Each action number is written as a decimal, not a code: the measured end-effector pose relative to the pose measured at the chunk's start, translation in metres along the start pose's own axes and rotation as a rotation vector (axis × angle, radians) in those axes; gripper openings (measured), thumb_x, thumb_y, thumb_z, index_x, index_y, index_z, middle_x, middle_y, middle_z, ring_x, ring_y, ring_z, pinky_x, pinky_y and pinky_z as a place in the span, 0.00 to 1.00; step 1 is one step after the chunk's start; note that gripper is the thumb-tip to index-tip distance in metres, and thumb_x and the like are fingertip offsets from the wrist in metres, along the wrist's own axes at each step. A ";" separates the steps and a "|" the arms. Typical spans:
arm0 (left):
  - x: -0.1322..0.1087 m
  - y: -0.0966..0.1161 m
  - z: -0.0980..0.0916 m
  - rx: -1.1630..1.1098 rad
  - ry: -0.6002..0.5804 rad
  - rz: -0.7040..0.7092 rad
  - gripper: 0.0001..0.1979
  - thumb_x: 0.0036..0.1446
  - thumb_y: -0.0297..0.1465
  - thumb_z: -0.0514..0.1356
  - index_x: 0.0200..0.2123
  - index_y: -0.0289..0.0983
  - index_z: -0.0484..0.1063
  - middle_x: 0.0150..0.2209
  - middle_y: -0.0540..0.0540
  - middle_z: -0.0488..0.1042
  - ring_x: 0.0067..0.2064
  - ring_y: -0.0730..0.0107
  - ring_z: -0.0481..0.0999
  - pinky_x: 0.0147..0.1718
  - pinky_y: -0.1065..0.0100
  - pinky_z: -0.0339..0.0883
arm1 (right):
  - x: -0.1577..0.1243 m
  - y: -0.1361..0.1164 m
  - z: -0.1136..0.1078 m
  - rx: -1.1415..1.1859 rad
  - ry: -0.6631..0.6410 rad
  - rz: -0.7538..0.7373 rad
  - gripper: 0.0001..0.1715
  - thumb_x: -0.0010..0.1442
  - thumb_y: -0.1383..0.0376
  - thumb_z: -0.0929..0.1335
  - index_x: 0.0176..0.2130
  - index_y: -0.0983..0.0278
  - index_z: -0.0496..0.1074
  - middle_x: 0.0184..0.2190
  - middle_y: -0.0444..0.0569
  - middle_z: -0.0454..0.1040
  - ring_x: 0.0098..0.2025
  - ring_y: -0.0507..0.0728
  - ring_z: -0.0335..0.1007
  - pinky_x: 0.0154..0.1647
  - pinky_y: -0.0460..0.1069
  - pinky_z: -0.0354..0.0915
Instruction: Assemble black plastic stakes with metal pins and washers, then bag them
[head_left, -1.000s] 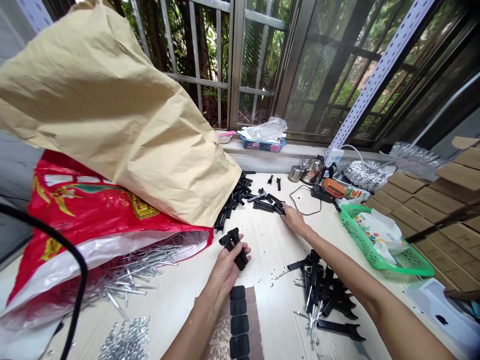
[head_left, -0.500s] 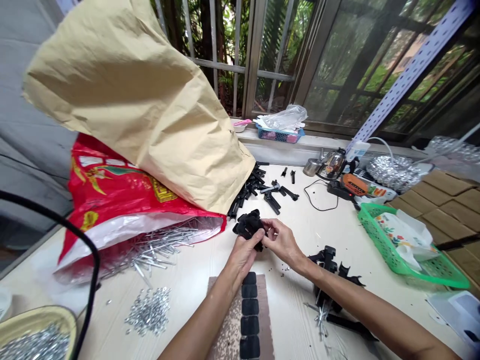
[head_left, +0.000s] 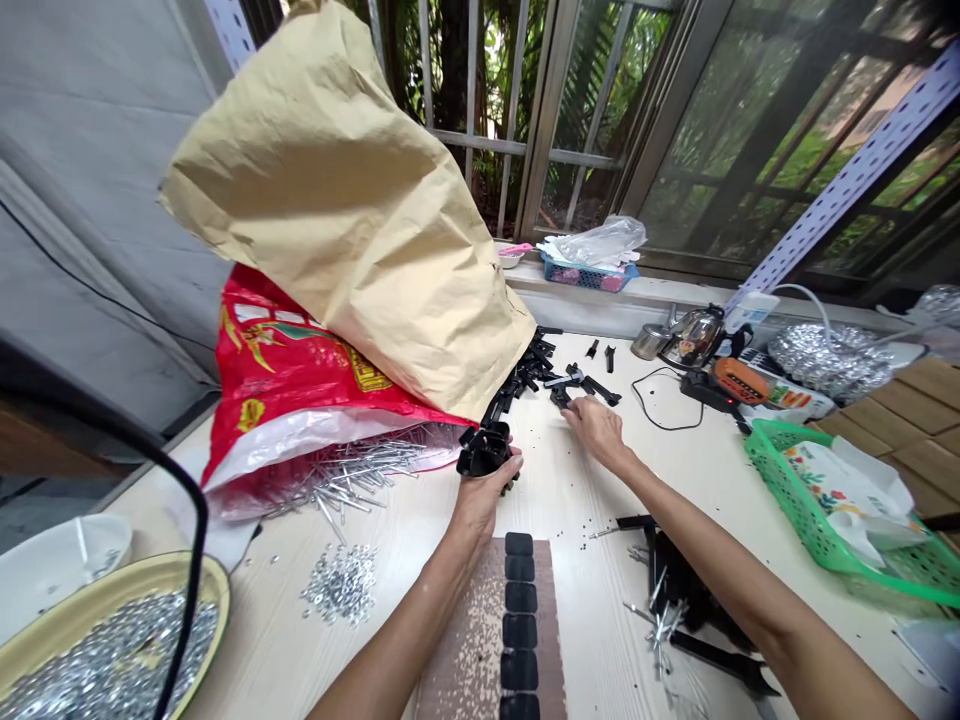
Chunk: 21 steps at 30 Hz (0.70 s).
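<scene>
My left hand [head_left: 480, 495] is closed round a bundle of black plastic clips [head_left: 484, 450], held just above the white table [head_left: 570, 480]. My right hand [head_left: 598, 428] reaches forward, palm down, fingers resting on loose black clips [head_left: 581, 385] that spill from the mouth of a tan paper sack [head_left: 360, 210]. Its fingers are curled over one clip; whether they grip it is hidden. More black clips with metal pins [head_left: 679, 600] lie under my right forearm.
A red bag [head_left: 292, 370] spills long metal pins [head_left: 360, 470]. A small heap of washers [head_left: 341, 580] and a yellow dish of metal parts [head_left: 90, 650] lie at left. A brown board with black pads [head_left: 510, 620] is near me. A green basket [head_left: 847, 500] and kettle [head_left: 694, 335] stand at right.
My right hand left the bundle in my left hand and reached forward to the loose clips by the sack. The view swung left, bringing the yellow dish in.
</scene>
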<state>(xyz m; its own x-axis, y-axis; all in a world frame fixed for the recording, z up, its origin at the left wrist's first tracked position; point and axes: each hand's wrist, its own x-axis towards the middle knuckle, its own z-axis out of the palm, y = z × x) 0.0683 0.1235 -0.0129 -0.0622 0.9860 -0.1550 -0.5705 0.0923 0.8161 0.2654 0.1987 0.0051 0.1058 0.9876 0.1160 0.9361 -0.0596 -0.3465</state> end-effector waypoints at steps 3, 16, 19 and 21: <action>-0.006 0.008 -0.003 -0.017 0.039 -0.050 0.21 0.35 0.28 0.72 0.37 0.34 0.75 0.33 0.47 0.76 0.33 0.71 0.75 0.34 0.70 0.67 | 0.018 0.010 0.007 -0.086 0.002 0.090 0.08 0.54 0.64 0.69 0.35 0.66 0.74 0.38 0.59 0.75 0.44 0.65 0.70 0.42 0.57 0.62; -0.082 0.010 -0.027 -0.174 0.141 0.001 0.18 0.36 0.32 0.72 0.32 0.32 0.76 0.30 0.48 0.75 0.32 0.73 0.73 0.37 0.69 0.66 | -0.152 -0.067 0.008 0.762 -0.220 -0.341 0.20 0.57 0.54 0.67 0.43 0.64 0.71 0.32 0.49 0.75 0.31 0.55 0.70 0.32 0.49 0.67; -0.107 0.020 -0.047 -0.128 0.149 -0.034 0.16 0.35 0.31 0.72 0.30 0.32 0.77 0.31 0.47 0.76 0.34 0.71 0.74 0.40 0.68 0.65 | -0.172 -0.086 0.011 0.754 -0.395 -0.542 0.14 0.59 0.56 0.66 0.39 0.62 0.73 0.35 0.49 0.75 0.36 0.55 0.71 0.38 0.48 0.66; -0.124 0.028 -0.067 -0.075 0.201 -0.024 0.15 0.36 0.30 0.72 0.30 0.32 0.77 0.31 0.46 0.76 0.35 0.71 0.74 0.40 0.67 0.65 | -0.163 -0.100 0.018 0.699 -0.542 -0.655 0.15 0.60 0.56 0.64 0.37 0.64 0.74 0.33 0.47 0.75 0.34 0.54 0.71 0.35 0.47 0.66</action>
<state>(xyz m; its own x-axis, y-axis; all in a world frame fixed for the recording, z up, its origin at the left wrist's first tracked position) 0.0051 -0.0051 -0.0083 -0.2055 0.9355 -0.2874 -0.6326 0.0971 0.7684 0.1488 0.0467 0.0036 -0.6639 0.7404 0.1048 0.3428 0.4259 -0.8373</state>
